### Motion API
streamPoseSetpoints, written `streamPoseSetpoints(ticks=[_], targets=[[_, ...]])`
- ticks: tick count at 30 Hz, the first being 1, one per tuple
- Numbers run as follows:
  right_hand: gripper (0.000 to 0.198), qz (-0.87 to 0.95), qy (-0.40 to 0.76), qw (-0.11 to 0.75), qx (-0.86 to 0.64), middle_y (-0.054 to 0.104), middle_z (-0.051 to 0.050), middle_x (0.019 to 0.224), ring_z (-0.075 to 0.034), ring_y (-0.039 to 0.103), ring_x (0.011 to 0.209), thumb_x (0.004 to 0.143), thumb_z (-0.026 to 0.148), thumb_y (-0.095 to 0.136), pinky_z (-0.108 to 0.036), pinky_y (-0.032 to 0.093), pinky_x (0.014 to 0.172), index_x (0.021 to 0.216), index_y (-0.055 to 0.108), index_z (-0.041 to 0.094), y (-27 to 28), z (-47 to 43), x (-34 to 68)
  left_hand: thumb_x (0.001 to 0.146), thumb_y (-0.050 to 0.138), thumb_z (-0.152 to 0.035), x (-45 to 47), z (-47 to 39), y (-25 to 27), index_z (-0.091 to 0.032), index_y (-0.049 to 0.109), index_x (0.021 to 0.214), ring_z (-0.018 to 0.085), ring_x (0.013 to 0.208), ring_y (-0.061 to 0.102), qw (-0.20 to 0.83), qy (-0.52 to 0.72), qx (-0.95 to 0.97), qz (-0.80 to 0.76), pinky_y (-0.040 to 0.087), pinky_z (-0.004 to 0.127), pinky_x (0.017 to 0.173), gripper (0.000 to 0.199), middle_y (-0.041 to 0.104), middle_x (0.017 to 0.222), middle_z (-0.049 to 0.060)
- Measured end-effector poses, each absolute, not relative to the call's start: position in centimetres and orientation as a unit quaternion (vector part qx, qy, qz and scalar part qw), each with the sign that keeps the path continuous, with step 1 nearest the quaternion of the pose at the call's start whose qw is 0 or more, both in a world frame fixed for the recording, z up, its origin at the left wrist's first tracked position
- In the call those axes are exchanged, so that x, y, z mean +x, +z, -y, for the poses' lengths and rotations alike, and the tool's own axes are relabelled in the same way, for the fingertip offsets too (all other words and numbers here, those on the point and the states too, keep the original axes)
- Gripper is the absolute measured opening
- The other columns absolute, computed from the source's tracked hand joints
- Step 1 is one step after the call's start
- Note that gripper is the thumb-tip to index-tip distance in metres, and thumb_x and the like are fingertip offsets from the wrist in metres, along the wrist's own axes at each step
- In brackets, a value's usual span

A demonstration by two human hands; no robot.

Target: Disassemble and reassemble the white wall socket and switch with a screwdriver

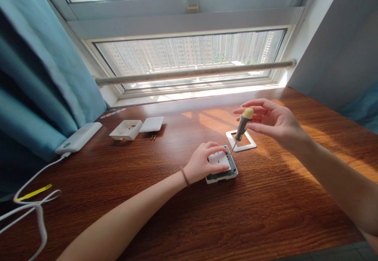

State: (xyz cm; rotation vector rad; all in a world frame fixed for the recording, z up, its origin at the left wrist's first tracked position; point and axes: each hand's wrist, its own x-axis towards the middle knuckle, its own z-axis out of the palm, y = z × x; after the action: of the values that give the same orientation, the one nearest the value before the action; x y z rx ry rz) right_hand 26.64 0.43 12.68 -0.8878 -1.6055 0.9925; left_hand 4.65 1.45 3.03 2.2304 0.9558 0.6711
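Observation:
A wall socket (217,159) with a white face and dark grey frame sits in a white box on the table. My left hand (206,160) lies over its left side, thumb and fingers spread across the face and holding it down. In my right hand (270,121) is a screwdriver (243,125) with a grey and yellow handle, held loosely between thumb and fingers. It leans to the right, and its tip meets the socket's right edge, where a screw is too small to make out. Just behind the socket lies a white cover frame (250,145).
Further left are an open white mounting box (125,130), a white switch plate (152,124) and small brass screws (153,137). A white power bank (79,138) with a cable (35,174) lies by the blue curtain (44,56). A rail (195,73) crosses the window behind the table.

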Motion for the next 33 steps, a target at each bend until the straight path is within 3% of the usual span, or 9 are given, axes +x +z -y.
streamPoseSetpoints(ticks=[6, 13, 19, 25, 29, 33], targets=[[0.037, 0.658, 0.376, 0.540, -0.367, 0.065, -0.002, 0.084, -0.022, 0.066, 0.088, 0.066, 0.022, 0.073, -0.040, 0.058, 0.078, 0.101, 0.060, 0.022, 11.5, -0.9, 26.2, 0.068, 0.068, -0.048, 4.6, -1.5, 3.0, -0.029, 0.062, 0.108, 0.022, 0.104, 0.051, 0.306, 0.254, 0.842, -0.365, 0.038, 0.034, 0.095, 0.045, 0.058, 0.112, 0.004], [0.035, 0.722, 0.336, 0.506, -0.330, 0.062, -0.004, 0.110, -0.020, 0.057, 0.105, 0.078, 0.017, 0.061, -0.041, 0.048, 0.092, 0.112, 0.055, 0.026, 11.9, -0.3, 26.1, 0.067, 0.068, -0.049, 4.6, -1.5, 2.9, -0.028, 0.063, 0.106, 0.022, 0.103, 0.051, 0.301, 0.258, 0.842, -0.366, 0.038, 0.033, 0.095, 0.044, 0.058, 0.111, 0.004], [0.034, 0.730, 0.223, 0.520, -0.383, 0.060, -0.001, 0.097, -0.018, 0.058, 0.087, 0.068, 0.021, 0.072, -0.034, 0.052, 0.078, 0.100, 0.061, 0.028, 11.6, -0.4, 26.0, 0.066, 0.069, -0.047, 4.6, -1.4, 2.9, -0.029, 0.064, 0.106, 0.021, 0.101, 0.052, 0.296, 0.259, 0.844, -0.366, 0.039, 0.034, 0.095, 0.044, 0.058, 0.111, 0.004], [0.036, 0.707, 0.345, 0.519, -0.334, 0.060, -0.005, 0.111, -0.021, 0.059, 0.103, 0.080, 0.020, 0.059, -0.042, 0.048, 0.091, 0.114, 0.051, 0.028, 11.7, 0.3, 25.6, 0.067, 0.069, -0.047, 4.7, -1.4, 3.0, -0.028, 0.064, 0.105, 0.021, 0.102, 0.052, 0.300, 0.260, 0.843, -0.362, 0.038, 0.034, 0.095, 0.042, 0.058, 0.110, 0.004], [0.040, 0.705, 0.342, 0.520, -0.341, 0.063, -0.005, 0.104, -0.022, 0.059, 0.100, 0.074, 0.022, 0.067, -0.041, 0.049, 0.089, 0.109, 0.050, 0.026, 11.3, 0.1, 25.3, 0.067, 0.068, -0.048, 4.6, -1.5, 2.9, -0.028, 0.064, 0.105, 0.021, 0.102, 0.052, 0.294, 0.262, 0.845, -0.361, 0.038, 0.033, 0.095, 0.043, 0.058, 0.110, 0.004], [0.045, 0.710, 0.242, 0.533, -0.393, 0.062, -0.002, 0.096, -0.019, 0.059, 0.087, 0.065, 0.023, 0.075, -0.035, 0.050, 0.079, 0.105, 0.055, 0.026, 10.5, -0.3, 25.5, 0.067, 0.068, -0.049, 4.6, -1.5, 2.8, -0.028, 0.064, 0.104, 0.021, 0.100, 0.052, 0.290, 0.262, 0.847, -0.361, 0.038, 0.033, 0.094, 0.043, 0.058, 0.110, 0.003]])
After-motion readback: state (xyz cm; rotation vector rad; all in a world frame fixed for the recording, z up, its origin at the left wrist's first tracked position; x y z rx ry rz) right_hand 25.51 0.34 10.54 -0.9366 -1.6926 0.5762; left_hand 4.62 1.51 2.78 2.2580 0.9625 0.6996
